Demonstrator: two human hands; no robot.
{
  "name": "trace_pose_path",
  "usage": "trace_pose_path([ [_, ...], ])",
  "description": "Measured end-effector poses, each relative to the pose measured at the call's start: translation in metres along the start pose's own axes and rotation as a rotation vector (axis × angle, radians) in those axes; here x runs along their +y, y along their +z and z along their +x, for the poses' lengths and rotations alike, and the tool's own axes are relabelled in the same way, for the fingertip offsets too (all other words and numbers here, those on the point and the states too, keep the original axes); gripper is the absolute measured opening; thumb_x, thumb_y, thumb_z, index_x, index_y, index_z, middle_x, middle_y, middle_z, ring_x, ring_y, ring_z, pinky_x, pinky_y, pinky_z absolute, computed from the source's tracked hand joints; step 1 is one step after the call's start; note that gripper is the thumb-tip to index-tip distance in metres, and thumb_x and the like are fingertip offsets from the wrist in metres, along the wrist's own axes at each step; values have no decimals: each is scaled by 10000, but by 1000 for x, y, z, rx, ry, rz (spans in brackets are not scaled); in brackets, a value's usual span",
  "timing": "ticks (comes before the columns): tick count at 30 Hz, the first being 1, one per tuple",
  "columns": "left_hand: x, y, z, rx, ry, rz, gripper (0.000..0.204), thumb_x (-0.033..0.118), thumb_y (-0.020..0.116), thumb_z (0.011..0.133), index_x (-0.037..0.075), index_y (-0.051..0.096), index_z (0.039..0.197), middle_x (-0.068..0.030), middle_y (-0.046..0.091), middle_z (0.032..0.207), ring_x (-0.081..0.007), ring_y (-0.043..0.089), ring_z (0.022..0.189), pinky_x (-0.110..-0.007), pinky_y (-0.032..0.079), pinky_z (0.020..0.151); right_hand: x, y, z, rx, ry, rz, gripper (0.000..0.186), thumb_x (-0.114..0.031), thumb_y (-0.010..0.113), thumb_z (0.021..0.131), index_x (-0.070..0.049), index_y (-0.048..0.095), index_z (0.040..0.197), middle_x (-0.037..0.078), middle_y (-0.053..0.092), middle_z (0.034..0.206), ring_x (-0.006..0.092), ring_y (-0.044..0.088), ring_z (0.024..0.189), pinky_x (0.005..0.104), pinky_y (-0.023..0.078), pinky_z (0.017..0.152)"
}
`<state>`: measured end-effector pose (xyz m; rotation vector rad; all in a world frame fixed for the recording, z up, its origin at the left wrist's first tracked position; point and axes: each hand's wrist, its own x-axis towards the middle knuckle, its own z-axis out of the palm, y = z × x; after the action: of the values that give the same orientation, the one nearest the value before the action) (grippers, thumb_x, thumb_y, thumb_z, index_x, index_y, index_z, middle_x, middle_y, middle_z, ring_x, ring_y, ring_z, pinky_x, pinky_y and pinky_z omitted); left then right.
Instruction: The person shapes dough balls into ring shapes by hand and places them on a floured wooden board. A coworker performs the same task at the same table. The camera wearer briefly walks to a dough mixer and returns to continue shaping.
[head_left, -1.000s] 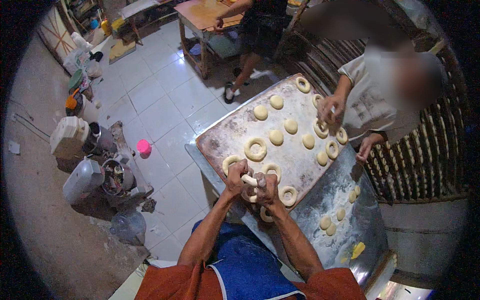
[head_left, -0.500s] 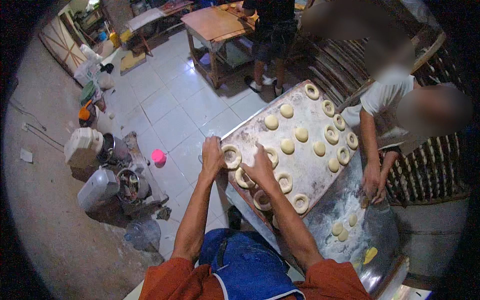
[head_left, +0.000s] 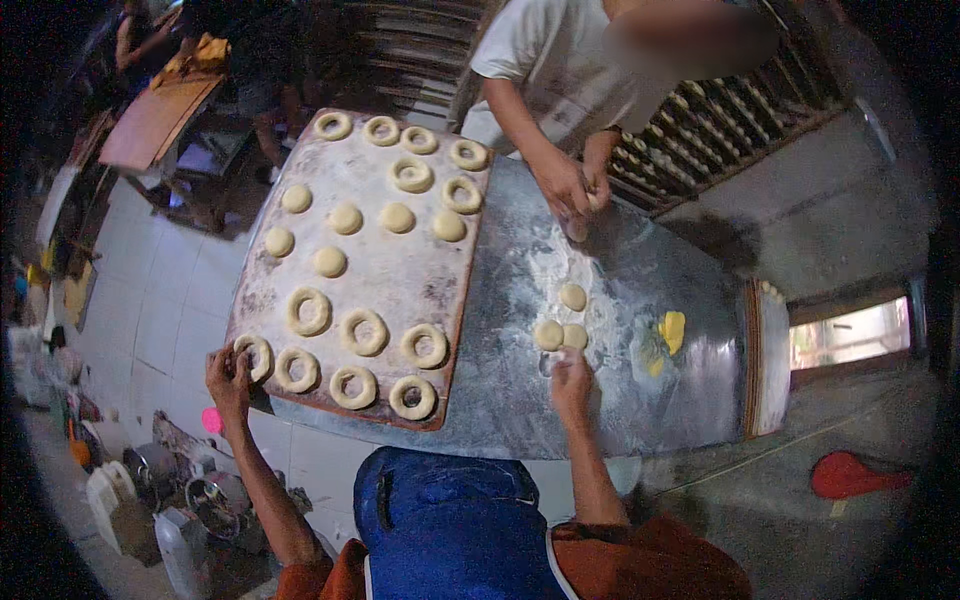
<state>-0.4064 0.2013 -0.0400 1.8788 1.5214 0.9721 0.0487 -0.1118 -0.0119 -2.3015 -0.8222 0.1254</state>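
Observation:
At the near left corner of the floured wooden board [head_left: 390,285], my left hand [head_left: 229,380] has its fingers curled against the outer side of a dough ring [head_left: 258,360]. My right hand [head_left: 573,385] is over the floured metal table, fingers drawn together at the near edge of a flat dough round [head_left: 574,337]. A small shiny bit shows beside its thumb, too blurred to name. Touching that round is another dough round [head_left: 548,335], and a third dough round [head_left: 573,296] lies just beyond. Rings line the board's near and far ends, with several plain rounds between.
Across the metal table [head_left: 510,400], a co-worker's hands [head_left: 575,190] work over the flour. A yellow lump [head_left: 672,331] sits right of the dough. Mixers and pots [head_left: 150,490] stand on the floor at left. A rack of dough pieces [head_left: 700,140] stands behind the co-worker.
My view has swung to the right. My right hand has left the rings on the board and reached to the dough rounds on the table. The left hand stays by the corner ring.

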Motion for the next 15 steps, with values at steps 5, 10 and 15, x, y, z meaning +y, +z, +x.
trace_pose_path([
  [5,72,57,3,217,265,88,380,131,660,830,-25,557,1161,-161,582,1060,-280,556,1019,-386,465,848,30,-8,51,22,-243,-421,336,-226,656,815,-36,586,1083,216,598,1020,379,533,1018,495,360,942],
  [10,183,196,-94,-152,198,-297,362,95,617,852,1,541,1193,-159,587,1165,-300,553,1081,-363,418,929,19,-12,69,-330,-257,-201,312,-214,733,730,-31,553,908,188,607,956,336,583,942,497,398,919],
  [15,301,275,-180,-628,-96,-724,312,205,645,892,-20,605,1105,-100,664,974,-187,621,909,-311,504,760,65,1,50,-156,38,587,365,-51,767,640,-19,529,914,114,602,916,180,610,802,307,503,752],
])
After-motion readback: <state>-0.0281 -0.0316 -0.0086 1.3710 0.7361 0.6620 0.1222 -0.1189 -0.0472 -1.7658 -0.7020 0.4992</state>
